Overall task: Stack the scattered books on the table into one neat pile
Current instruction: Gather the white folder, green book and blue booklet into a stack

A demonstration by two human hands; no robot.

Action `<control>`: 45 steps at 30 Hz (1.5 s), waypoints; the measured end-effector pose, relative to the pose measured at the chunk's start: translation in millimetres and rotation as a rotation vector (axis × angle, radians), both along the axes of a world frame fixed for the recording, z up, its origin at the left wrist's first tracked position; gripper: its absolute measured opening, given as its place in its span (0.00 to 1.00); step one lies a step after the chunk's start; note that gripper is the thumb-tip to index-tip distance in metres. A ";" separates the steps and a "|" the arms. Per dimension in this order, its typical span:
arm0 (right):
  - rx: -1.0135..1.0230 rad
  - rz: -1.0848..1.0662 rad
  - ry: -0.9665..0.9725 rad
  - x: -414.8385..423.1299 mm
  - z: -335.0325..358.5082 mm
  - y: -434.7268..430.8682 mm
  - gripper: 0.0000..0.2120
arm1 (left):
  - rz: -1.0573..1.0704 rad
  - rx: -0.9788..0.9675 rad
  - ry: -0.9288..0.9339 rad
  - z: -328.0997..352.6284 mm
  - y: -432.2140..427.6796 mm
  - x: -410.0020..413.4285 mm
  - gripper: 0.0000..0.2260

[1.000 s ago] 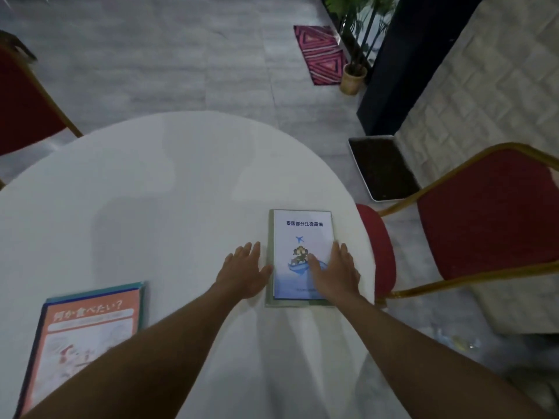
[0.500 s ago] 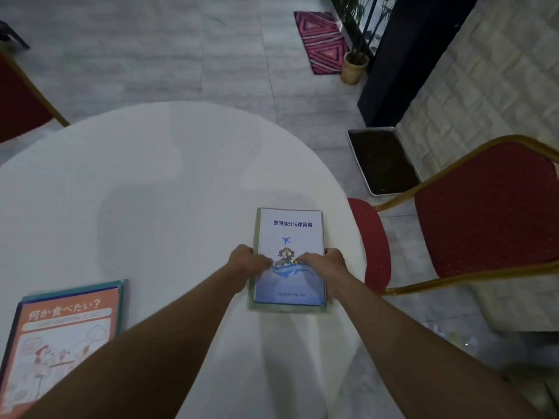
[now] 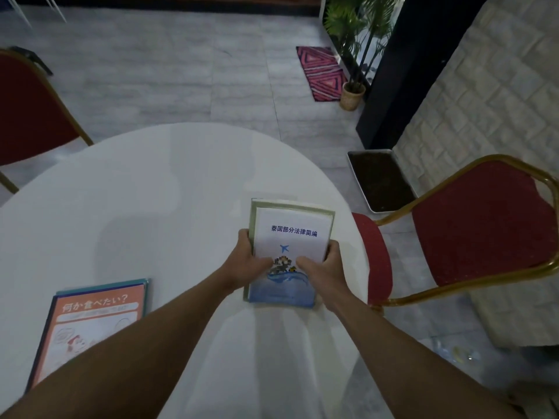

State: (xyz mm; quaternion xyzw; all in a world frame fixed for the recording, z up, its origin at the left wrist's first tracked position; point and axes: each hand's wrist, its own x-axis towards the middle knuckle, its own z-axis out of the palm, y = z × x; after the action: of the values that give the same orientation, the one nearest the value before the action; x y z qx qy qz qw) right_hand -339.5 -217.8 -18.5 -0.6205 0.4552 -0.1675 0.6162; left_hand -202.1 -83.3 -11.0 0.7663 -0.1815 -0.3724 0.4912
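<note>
A white and blue booklet (image 3: 292, 234) lies on top of a slightly larger green-edged book (image 3: 330, 217), together a small stack at the right side of the round white table (image 3: 151, 189). My left hand (image 3: 248, 263) grips the stack's left edge and my right hand (image 3: 325, 267) grips its right edge, thumbs on the cover. The stack looks raised at its near end. An orange book (image 3: 96, 319) rests on a teal book (image 3: 121, 285) at the table's near left, partly hidden by my left forearm.
A red chair with a gold frame (image 3: 484, 228) stands close to the table's right edge. Another red chair (image 3: 27, 107) is at the far left. A tray of soil (image 3: 381, 179), a potted plant (image 3: 352, 95) and a pink rug (image 3: 320, 72) are on the floor beyond.
My hands went from lying flat on the booklet to gripping the stack by both side edges. The stack now looks lifted toward me, and the view has tilted up.
</note>
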 end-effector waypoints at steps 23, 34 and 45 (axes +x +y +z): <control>-0.300 0.169 -0.083 -14.0 8.4 16.1 0.34 | -0.329 -0.093 -0.547 16.2 38.2 -5.8 0.30; -0.327 0.184 -0.041 -12.8 2.4 13.1 0.40 | -0.295 -0.078 -0.467 10.5 40.1 -5.1 0.32; -0.294 0.253 0.033 -16.1 5.6 8.9 0.34 | -0.295 -0.062 -0.454 14.4 43.2 -0.1 0.31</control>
State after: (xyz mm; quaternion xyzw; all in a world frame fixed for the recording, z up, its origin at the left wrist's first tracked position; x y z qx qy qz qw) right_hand -355.6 -208.9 -12.9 -0.7588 0.3542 -0.1433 0.5276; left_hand -202.2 -40.2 3.4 0.7801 -0.4078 -0.2528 0.4016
